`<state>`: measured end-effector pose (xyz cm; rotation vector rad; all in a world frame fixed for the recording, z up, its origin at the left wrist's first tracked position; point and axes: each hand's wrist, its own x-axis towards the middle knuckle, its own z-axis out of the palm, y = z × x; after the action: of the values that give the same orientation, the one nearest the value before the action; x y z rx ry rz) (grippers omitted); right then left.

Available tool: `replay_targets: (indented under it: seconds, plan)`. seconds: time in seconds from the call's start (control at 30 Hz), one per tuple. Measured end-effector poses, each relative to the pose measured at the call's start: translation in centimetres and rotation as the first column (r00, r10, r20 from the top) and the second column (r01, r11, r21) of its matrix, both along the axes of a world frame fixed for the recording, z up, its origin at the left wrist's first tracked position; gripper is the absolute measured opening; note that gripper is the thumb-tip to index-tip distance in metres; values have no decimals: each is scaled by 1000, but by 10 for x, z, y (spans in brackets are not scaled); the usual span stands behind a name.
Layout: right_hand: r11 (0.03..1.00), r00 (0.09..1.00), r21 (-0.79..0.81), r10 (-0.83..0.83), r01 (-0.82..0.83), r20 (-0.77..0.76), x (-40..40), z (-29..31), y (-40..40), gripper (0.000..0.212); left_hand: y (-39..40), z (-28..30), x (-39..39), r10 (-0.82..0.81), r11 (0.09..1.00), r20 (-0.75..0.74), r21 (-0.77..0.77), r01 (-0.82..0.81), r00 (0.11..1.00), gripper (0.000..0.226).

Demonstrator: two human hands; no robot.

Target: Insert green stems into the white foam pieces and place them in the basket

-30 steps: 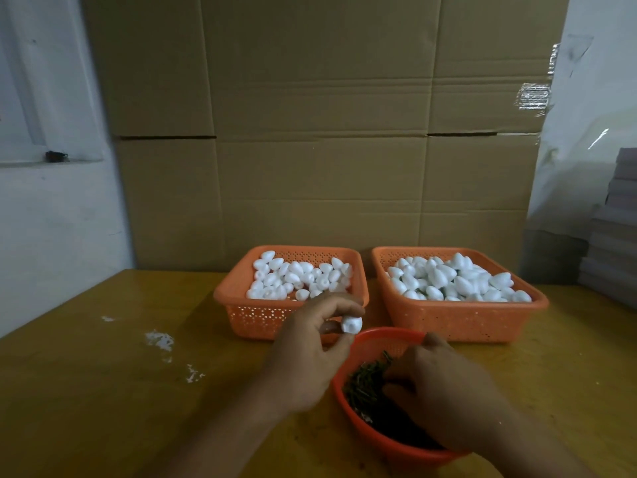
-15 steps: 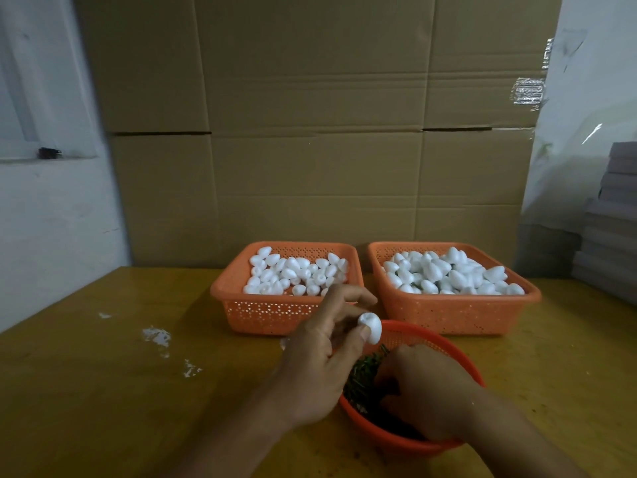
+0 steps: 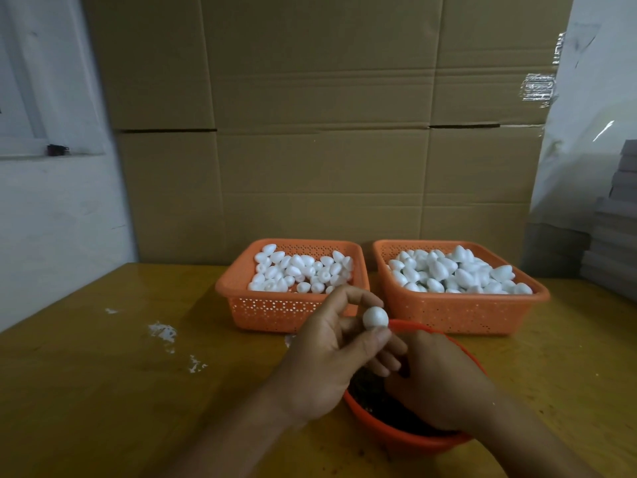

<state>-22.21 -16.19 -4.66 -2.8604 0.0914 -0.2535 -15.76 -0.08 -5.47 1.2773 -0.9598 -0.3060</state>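
Left hand (image 3: 331, 353) pinched one white foam piece (image 3: 375, 317) between thumb and fingertips, at centre frame above the round orange bowl (image 3: 406, 436). Right hand (image 3: 437, 381) lay in the bowl over dark stems (image 3: 372, 398); its grip could not be told. Two orange baskets (image 3: 275, 312) behind held foam.

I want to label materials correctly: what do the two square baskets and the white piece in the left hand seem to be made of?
Square baskets: probably moulded plastic, orange, perforated walls, slight sheen. White piece pinched by left hand: apparently foam, matte, smooth, egg-shaped.
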Motion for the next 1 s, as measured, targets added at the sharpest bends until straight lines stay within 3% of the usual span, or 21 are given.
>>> replay_targets:
  seconds: [0.2, 0.33, 0.47, 0.57, 0.8, 1.0]
  plan:
    - [998, 997, 70, -12, 7, 76, 0, 2, -4, 18, -2, -1, 3, 43, 996, -304, -61, -64, 952, 25]
    - [981, 969, 195, -46, -2, 241, -3, 7, -6, 28, 1, 2, 5, 1, 991, -467, -118, -64, 884, 33]
    - [936, 922, 349, -106, -34, 374, -5, 12, -8, 14, 1, 6, 5, 28, 987, -502, -120, -102, 864, 40]
    - [892, 902, 438, -97, -109, 421, -6, 11, -7, 11, 1, 6, 6, 58, 988, -513, -94, -123, 856, 28]
    - [860, 878, 433, 35, -269, 477, -11, 11, 3, 5, 2, 7, 4, 102, 989, -474, -50, -142, 874, 29]
    - [872, 868, 388, 80, -300, 490, -15, 14, 8, 13, 1, 7, 3, 125, 987, -475, -27, -156, 871, 29]
